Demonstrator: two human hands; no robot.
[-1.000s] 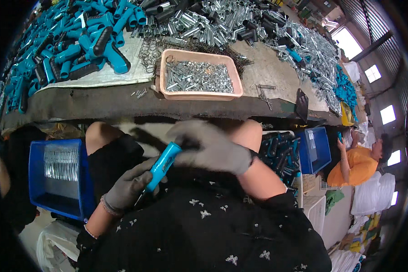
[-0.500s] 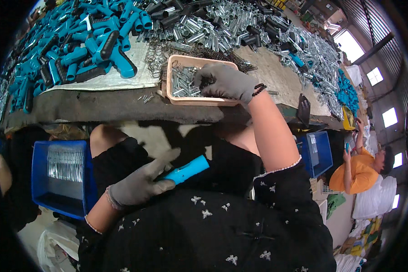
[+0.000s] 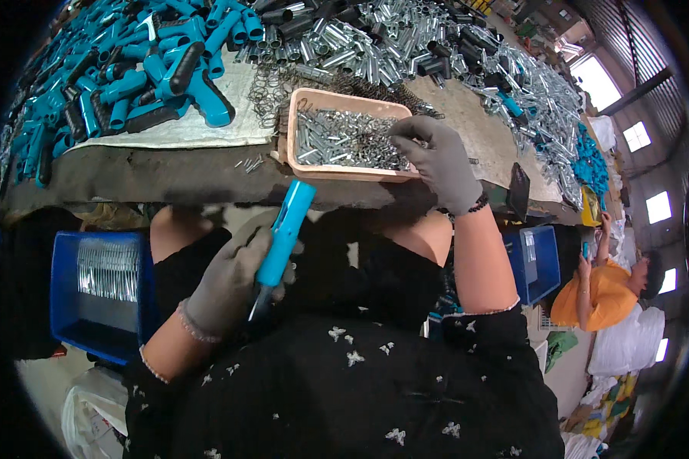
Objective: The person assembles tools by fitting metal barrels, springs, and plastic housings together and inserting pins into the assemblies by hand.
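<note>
My left hand [image 3: 233, 283], in a grey glove, is closed round a teal pistol-shaped plastic housing [image 3: 287, 229] held upright over my lap. A dark piece with a slim metal tip [image 3: 259, 304] shows below it, partly hidden by the fingers. My gloved right hand [image 3: 442, 162] hovers over the right end of a pinkish plastic tray [image 3: 352, 172]. Its thumb and fingertips are pinched together; whatever lies between them is too small to make out. Small metal pins and parts [image 3: 344, 138] fill the tray.
Teal housings with black grips [image 3: 161, 84] are heaped at the far left. Metal tubes [image 3: 390, 38] pile up behind the tray, beside loose springs [image 3: 272, 92]. A blue bin [image 3: 103, 321] with metal pieces stands low at left, another blue bin [image 3: 536, 264] at right. A person in orange [image 3: 601, 294] works there.
My right hand has come up out of the tray and moved right, fingertips pinched. My left hand has closed on the teal housing, raised it and turned it upright.
</note>
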